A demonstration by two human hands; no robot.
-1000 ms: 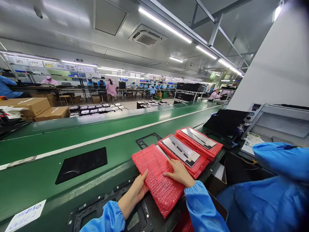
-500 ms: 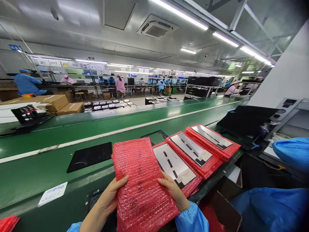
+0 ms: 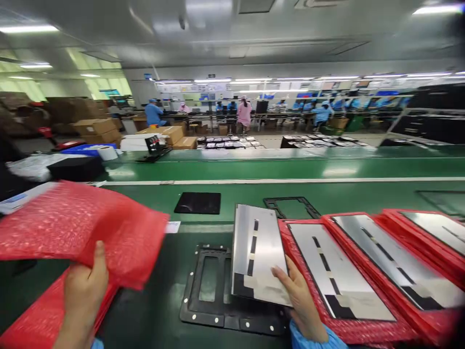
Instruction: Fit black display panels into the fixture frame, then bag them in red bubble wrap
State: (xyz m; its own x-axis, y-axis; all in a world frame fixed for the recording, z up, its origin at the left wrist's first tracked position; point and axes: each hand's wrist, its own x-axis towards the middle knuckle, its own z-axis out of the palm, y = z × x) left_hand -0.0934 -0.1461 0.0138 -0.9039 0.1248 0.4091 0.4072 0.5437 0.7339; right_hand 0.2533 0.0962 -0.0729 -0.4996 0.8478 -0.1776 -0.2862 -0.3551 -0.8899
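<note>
My left hand (image 3: 87,286) is closed on a red bubble-wrap bag (image 3: 123,228), thumb on top, held up at the left over more red bubble wrap (image 3: 36,315). My right hand (image 3: 300,300) grips the lower right edge of a display panel (image 3: 269,247). Its silver back carries a black strip and a black lower corner. That panel is tilted above a black frame fixture (image 3: 207,314) with white dots, covering part of it. Close to my right hand, another silver-backed panel (image 3: 345,271) lies on red bubble wrap.
More panels (image 3: 399,261) on red bubble-wrap stacks line the right side. Beyond the fixture lie a flat black panel (image 3: 198,202) and a thin black frame (image 3: 290,199) on the green surface (image 3: 236,194). Co-workers sit or stand across the room.
The view has swung left. The red bag, earlier in both hands, is now in my left hand at the left. My right hand has let go of it and taken hold of a display panel.
</note>
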